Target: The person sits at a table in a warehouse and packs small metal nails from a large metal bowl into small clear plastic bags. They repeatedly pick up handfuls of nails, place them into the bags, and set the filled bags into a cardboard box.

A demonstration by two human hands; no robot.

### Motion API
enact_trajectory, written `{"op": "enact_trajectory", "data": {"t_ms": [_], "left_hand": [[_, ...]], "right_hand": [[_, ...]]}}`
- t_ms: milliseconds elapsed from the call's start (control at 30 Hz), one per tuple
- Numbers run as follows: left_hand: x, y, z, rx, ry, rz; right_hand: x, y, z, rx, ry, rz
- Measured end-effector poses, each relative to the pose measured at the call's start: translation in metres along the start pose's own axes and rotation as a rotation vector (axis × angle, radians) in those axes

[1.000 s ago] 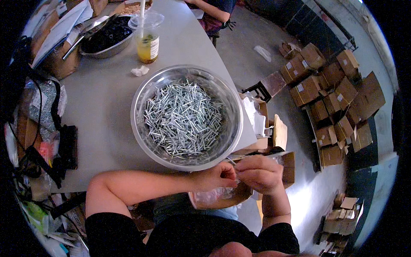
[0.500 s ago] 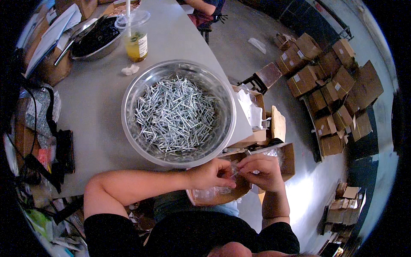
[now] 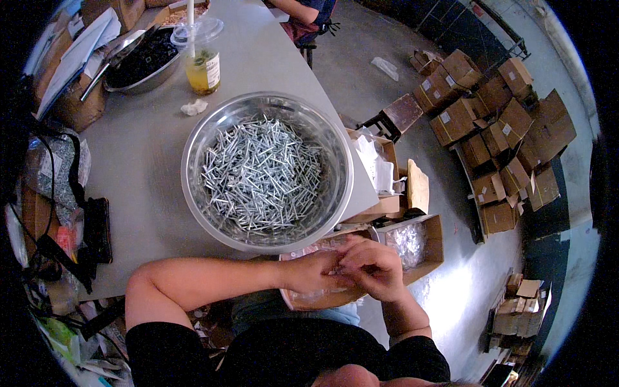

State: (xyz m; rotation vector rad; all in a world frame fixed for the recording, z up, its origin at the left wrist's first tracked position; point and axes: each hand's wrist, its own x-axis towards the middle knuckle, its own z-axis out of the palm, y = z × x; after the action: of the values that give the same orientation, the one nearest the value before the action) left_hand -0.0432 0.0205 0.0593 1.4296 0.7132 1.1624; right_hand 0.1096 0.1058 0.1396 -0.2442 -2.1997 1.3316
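A wide steel bowl [image 3: 193, 213] stands at the table's near right corner, heaped with slim silver nails or screws [image 3: 264, 174]. Just below its rim, my two hands meet over an open cardboard box [image 3: 316, 301] at my lap, which holds clear plastic. My left hand [image 3: 313, 271] is closed, its fingers partly covered by the other hand. Bent and drawn together, the fingers of my right hand [image 3: 373, 266] touch the left fingertips. Whatever sits between them is too small and blurred to name.
A lidded drink cup [image 3: 204, 71] with a straw and a crumpled tissue [image 3: 194, 107] stand beyond the bowl. Right of my hands is a carton [image 3: 435, 242] with clear plastic. A dark phone-like object [image 3: 98, 229] lies left. Another person's arm [image 3: 298, 9] shows at the far edge.
My right hand has moved left and slightly down, onto the left fingertips. The clear plastic piece seen between the hands before is now hidden by the fingers.
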Motion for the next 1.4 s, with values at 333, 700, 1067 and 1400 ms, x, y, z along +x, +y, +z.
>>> {"op": "enact_trajectory", "data": {"t_ms": [333,700,1067,1400], "left_hand": [[0.002,0.001,0.000,0.116,0.101,0.003],[0.001,0.010,-0.009,0.171,-0.039,-0.028],[0.008,0.018,0.000,0.269,0.391,0.132],[0.005,0.024,-0.008,0.429,0.327,0.041]], "right_hand": [[-0.016,0.011,0.012,0.181,0.162,0.058],[-0.015,-0.001,-0.007,-0.352,-0.067,0.034],[-0.015,0.004,-0.007,-0.356,0.122,0.127],[-0.020,0.007,0.003,-0.395,0.089,0.247]]}}
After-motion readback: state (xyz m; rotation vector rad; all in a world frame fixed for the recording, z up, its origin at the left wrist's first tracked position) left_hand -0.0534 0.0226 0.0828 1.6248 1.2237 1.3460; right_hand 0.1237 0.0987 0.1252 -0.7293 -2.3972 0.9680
